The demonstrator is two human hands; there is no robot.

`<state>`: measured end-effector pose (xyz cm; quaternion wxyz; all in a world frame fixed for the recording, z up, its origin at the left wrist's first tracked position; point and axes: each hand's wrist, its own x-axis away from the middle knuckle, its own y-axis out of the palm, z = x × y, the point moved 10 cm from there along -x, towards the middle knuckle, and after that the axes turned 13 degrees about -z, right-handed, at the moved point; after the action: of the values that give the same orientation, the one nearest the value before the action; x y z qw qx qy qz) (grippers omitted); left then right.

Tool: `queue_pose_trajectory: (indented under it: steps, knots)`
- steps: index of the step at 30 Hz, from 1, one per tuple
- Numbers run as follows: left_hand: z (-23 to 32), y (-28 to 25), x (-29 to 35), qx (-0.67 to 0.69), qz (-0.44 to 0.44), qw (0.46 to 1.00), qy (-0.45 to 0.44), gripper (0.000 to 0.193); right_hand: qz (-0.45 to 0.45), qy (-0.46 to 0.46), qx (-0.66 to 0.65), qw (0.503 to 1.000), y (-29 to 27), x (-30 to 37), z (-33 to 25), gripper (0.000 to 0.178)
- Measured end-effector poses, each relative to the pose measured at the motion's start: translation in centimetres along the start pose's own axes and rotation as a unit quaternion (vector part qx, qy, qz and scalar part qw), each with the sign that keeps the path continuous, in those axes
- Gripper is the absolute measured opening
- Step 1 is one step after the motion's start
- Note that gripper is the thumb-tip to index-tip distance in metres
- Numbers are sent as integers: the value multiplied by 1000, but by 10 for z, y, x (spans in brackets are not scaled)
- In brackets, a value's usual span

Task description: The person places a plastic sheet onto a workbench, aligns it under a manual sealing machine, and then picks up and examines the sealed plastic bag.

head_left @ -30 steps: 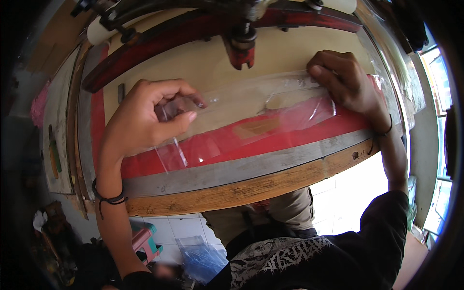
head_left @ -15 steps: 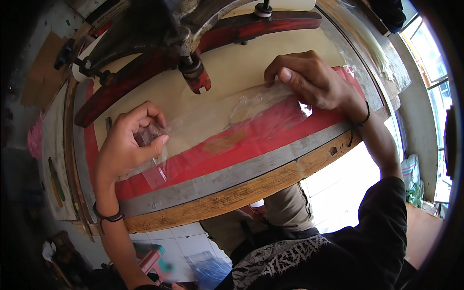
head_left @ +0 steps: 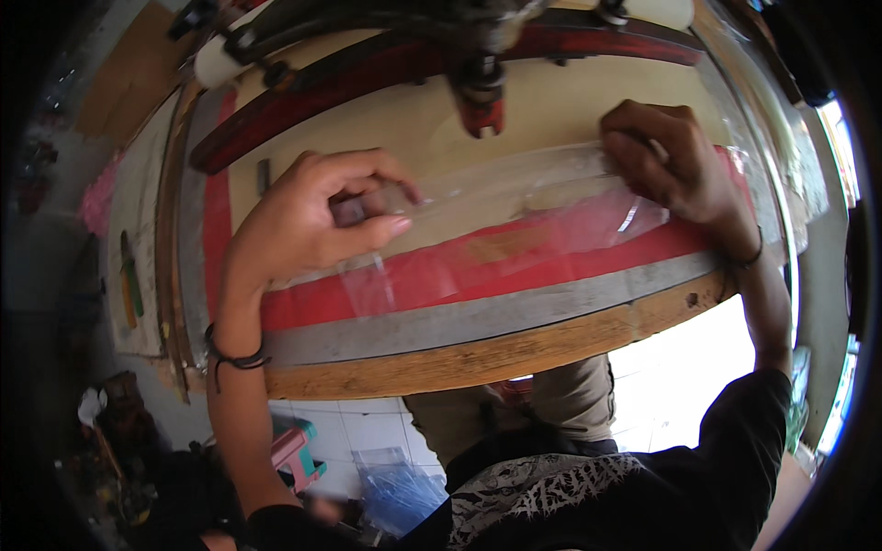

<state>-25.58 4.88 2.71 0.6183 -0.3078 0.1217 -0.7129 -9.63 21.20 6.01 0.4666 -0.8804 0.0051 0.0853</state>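
Note:
A long piece of clear plastic film (head_left: pixel 560 220) stretches between my two hands above the near part of the table. My left hand (head_left: pixel 317 220) is curled around its left end. Thumb and index finger form a loose hook there, and glossy film shows between them. At the other end, my right hand (head_left: pixel 666 165) is closed with its fingers bent, and the film runs up to it. Part of that grip is blurred. Beneath the film lie a beige sheet (head_left: pixel 551 106) and a red surface (head_left: pixel 459 281) with a brown patch (head_left: pixel 501 245).
Above the table hangs a dark metal press arm with a red curved bar (head_left: pixel 322 101) and a notched red tip (head_left: pixel 482 119). A wooden edge (head_left: pixel 514 354) borders the table's near side. Tools (head_left: pixel 130 285) lie on a board at left; a pink stool (head_left: pixel 294 450) stands below.
The view has shifted, so the table and press appear further right. My left hand has moved slightly right over the table; both hands stay at the film.

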Motion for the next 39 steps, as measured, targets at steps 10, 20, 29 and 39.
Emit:
queue_pose_trajectory:
  steps: [10,20,29,39]
  knots:
    - [1,4,1,13,-14,999,44,26,-22,89,-49,995,9,-4,17,15]
    - [-5,10,3,113,-73,990,27,24,-4,21,17,1000,1,-5,13,18]
    - [2,-6,10,78,-14,990,118,27,22,81,-6,996,-9,-3,16,27]
    - [-17,-11,13,166,24,978,124,26,118,36,127,984,-22,12,12,29]
